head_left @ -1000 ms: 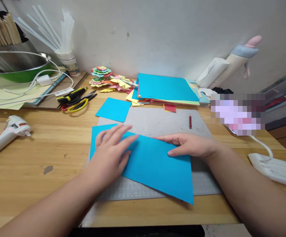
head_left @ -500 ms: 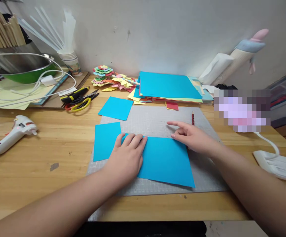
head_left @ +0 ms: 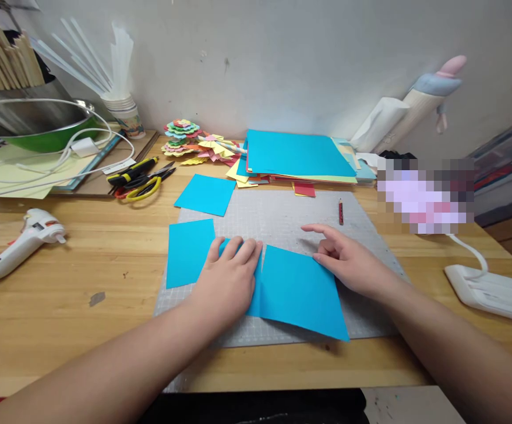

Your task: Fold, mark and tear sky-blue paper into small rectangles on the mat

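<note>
A blue paper sheet (head_left: 300, 291) lies on the grey cutting mat (head_left: 278, 221) in front of me. My left hand (head_left: 232, 274) rests flat on its left part, fingers together and stretched out. My right hand (head_left: 348, 262) touches the sheet's upper right edge, index finger extended and the other fingers loosely curled, holding nothing. A smaller blue square (head_left: 189, 250) lies just left of my left hand. Another blue square (head_left: 205, 194) sits at the mat's far left corner. A short red pencil (head_left: 340, 212) lies on the mat beyond my right hand.
A stack of coloured paper (head_left: 298, 156) and folded paper flowers (head_left: 189, 138) sit at the back. Scissors (head_left: 143, 185) and a glue gun (head_left: 17, 241) lie to the left, a white power strip (head_left: 489, 288) to the right. A green bowl (head_left: 35, 126) stands far left.
The blue sheet's right part has turned, its top edge now slanting down to the right. My right hand drew back slightly onto that edge. My left hand stays pressed in place.
</note>
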The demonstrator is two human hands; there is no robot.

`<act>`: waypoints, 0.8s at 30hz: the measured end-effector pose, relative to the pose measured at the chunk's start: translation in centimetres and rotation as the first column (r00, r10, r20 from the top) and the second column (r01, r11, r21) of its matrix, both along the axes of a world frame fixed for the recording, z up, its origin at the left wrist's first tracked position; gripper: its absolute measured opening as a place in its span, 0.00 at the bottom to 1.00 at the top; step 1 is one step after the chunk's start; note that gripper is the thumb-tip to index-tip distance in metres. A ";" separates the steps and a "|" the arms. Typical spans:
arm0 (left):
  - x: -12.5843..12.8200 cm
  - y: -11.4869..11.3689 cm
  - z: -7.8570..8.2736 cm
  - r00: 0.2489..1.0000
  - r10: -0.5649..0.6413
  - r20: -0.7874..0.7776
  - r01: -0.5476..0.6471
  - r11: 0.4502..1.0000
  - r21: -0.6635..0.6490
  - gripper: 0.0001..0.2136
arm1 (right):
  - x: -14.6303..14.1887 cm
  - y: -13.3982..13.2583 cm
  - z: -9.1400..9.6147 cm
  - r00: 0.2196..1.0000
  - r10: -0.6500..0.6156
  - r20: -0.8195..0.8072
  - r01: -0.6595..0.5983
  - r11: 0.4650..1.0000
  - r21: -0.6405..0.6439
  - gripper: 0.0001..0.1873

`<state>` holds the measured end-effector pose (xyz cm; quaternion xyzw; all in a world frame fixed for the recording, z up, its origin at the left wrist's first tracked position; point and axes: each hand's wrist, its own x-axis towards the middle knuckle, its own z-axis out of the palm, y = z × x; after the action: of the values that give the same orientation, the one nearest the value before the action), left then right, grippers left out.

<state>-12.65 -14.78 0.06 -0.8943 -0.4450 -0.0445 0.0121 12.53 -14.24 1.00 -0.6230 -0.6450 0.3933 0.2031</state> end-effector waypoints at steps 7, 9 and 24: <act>-0.2 -0.1 -0.3 1.000 0.012 0.014 -0.012 1.000 0.017 0.22 | 0.1 -2.3 0.5 0.917 -0.302 -0.260 0.273 0.951 -0.143 0.31; -0.2 -0.1 -0.4 1.000 0.030 0.010 -0.030 0.999 0.030 0.22 | -0.3 -3.7 0.4 0.902 -0.319 -0.291 0.269 0.942 -0.200 0.33; -0.1 -0.3 -0.3 0.999 0.035 0.040 -0.035 0.999 0.008 0.22 | 0.4 -7.9 -0.1 0.964 -0.255 -0.074 0.252 0.966 -0.051 0.24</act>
<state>-12.75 -15.05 -0.28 -0.8853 -0.4604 -0.0640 0.0081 12.88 -22.09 0.87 -0.6881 -0.5431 0.4021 0.2644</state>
